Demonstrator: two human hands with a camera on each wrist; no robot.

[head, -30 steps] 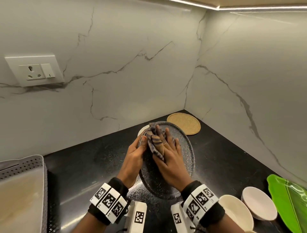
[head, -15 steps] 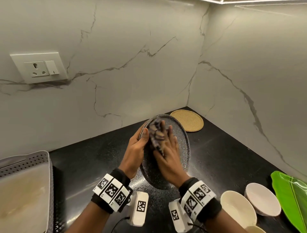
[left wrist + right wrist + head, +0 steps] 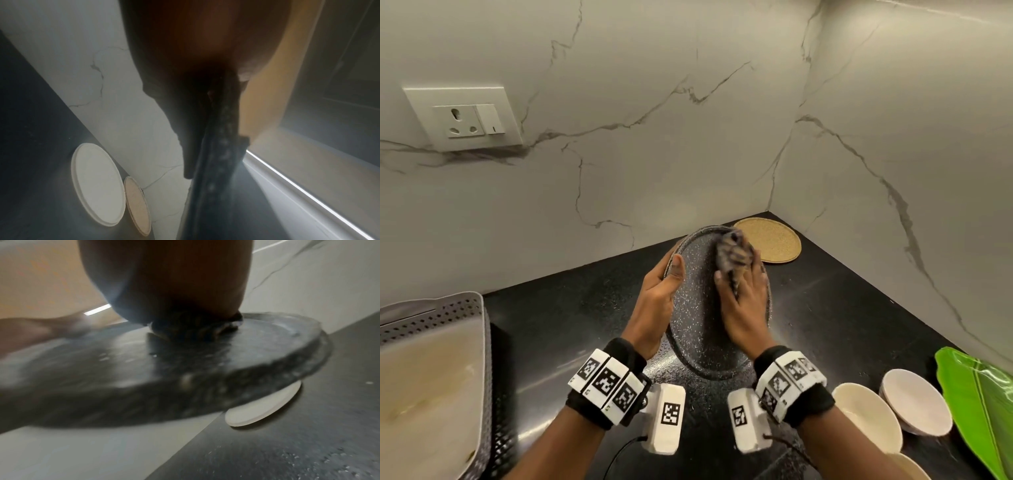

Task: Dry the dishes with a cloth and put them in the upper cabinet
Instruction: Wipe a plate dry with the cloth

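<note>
At far left sits a perforated basket (image 3: 448,318). Mid-counter, the left hand (image 3: 657,298) grips the tilted speckled plate (image 3: 695,318) by its rim; the right hand (image 3: 743,308) presses a bunched cloth (image 3: 732,255) onto it. Behind lies a woven mat (image 3: 774,240); rightward, bowls (image 3: 914,401) and a green leaf plate (image 3: 983,394).

plate (image 3: 695,318) black speckled | cloth (image 3: 732,255) grey-brown striped | leaf tray (image 3: 983,407) green
</note>
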